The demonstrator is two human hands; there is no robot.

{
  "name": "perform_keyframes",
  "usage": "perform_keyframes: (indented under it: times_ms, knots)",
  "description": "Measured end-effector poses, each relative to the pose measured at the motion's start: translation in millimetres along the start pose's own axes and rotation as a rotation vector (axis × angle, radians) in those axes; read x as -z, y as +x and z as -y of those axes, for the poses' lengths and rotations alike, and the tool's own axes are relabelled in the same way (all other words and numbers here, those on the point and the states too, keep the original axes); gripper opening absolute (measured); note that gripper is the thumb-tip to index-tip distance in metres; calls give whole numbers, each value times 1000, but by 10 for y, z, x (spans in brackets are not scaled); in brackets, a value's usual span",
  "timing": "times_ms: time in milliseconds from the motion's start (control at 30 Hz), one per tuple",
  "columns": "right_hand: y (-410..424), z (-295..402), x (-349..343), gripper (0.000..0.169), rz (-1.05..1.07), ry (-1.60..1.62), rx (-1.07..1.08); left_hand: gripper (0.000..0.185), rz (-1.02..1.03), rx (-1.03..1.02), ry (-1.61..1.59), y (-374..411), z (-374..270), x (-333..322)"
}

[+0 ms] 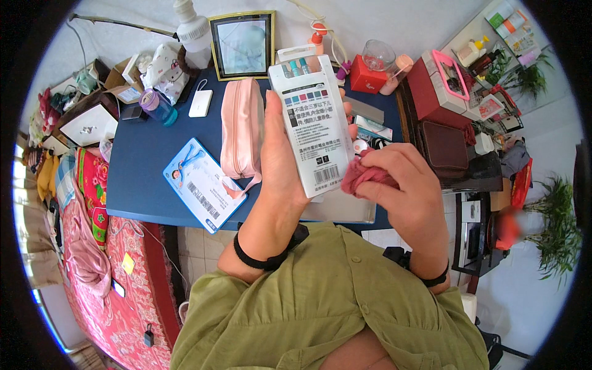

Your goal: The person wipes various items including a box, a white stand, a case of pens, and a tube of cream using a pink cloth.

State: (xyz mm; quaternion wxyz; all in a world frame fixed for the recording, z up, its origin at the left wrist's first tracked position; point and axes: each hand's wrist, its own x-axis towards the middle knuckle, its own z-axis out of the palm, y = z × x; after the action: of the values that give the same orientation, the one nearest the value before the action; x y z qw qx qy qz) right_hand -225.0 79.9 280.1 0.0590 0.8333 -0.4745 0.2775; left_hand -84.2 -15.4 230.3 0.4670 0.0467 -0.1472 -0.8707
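Observation:
My left hand (282, 152) is wrapped around a white pen box (319, 134) and holds it upright above the desk. Printed text, a row of colour swatches and a barcode cover its face, and teal pen ends show through a window at the top. In my right hand (407, 185) is a crumpled dark pink cloth (367, 173), close against the box's lower right edge; whether it touches is hard to tell. A pink zippered pencil case (240, 129) lies just left of the box. Beside it, a blue-edged printed card (203, 185) slants over the desk's front edge.
The blue desk (138, 180) also carries a white power bank (200, 102), a blue-purple bottle (158, 107), a framed picture (243, 46) and a red box (368, 74) under a glass bowl. A bulb lamp (193, 32) overhangs the back. Left stands a bed (134, 296).

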Motion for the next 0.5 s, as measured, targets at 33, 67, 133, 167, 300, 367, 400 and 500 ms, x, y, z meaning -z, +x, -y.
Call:
perform_keyframes:
  times_ms: [33, 67, 133, 167, 300, 367, 400, 500]
  knots:
    - [-27, -36, -3, 12, -8, -8, -28, 75, 4, 12, 4, -7, -14, -15]
    - [-50, -60, 6, 12, -15, -15, -56, 75, 8, 25, 7, -17, -36, -27]
    - [-30, -89, 46, 12, -61, -18, -146, 75, 49, 49, 0, -7, -67, -45]
    - [-31, -98, 74, 13, -85, -21, -191, 75, 81, 63, -17, -36, -33, -13]
    - [-34, -170, 114, 17, -181, -97, -265, 75, 209, -24, 149, -60, 51, 12]
    - [-26, -213, 159, 21, -218, 74, -304, 80, 160, -26, 358, -111, 67, -73]
    - [-26, -201, 170, 21, -240, 191, -354, 82, 131, -26, 460, -140, 79, -98]
    - [-71, -246, 194, 21, -245, 355, -414, 88, 208, 92, 501, -173, 75, -72]
